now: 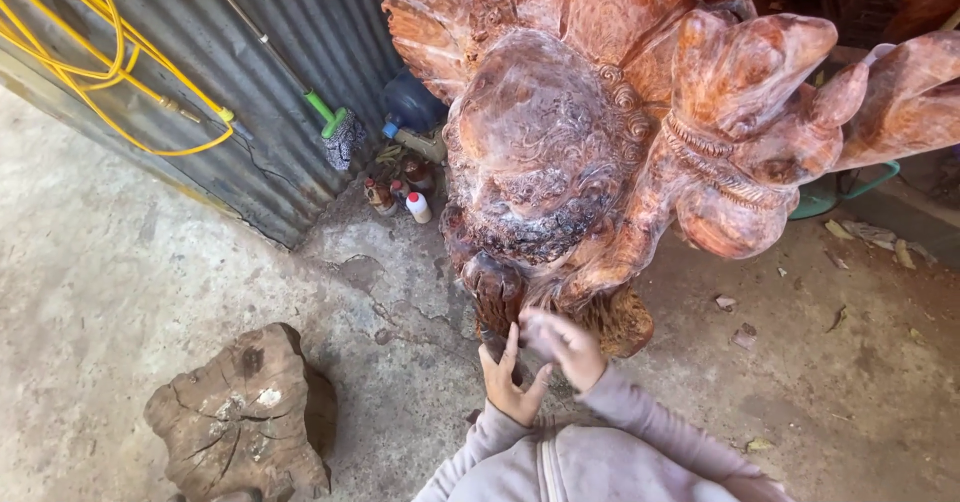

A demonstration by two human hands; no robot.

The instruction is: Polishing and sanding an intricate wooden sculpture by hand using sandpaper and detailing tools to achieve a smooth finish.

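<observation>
A large carved sculpture of reddish-brown wood [560, 142] rises in front of me, with curled, knobbly forms and a rough dark base [500, 292]. My left hand [510, 382] is at the foot of the carving, fingers spread and pointing up, its fingertips against the base. My right hand [568, 347] sits just above and to the right of it, fingers curled against the lower wood. It is blurred, and I cannot tell whether it holds a small greyish piece. Both arms are in pale mauve sleeves.
A cracked tree stump [240, 417] stands on the concrete floor at lower left. A corrugated metal wall [290, 82] carries a yellow hose [100, 52] and a green-headed mop [335, 127]. Small bottles [405, 197] and a blue jug [412, 102] sit by the wall.
</observation>
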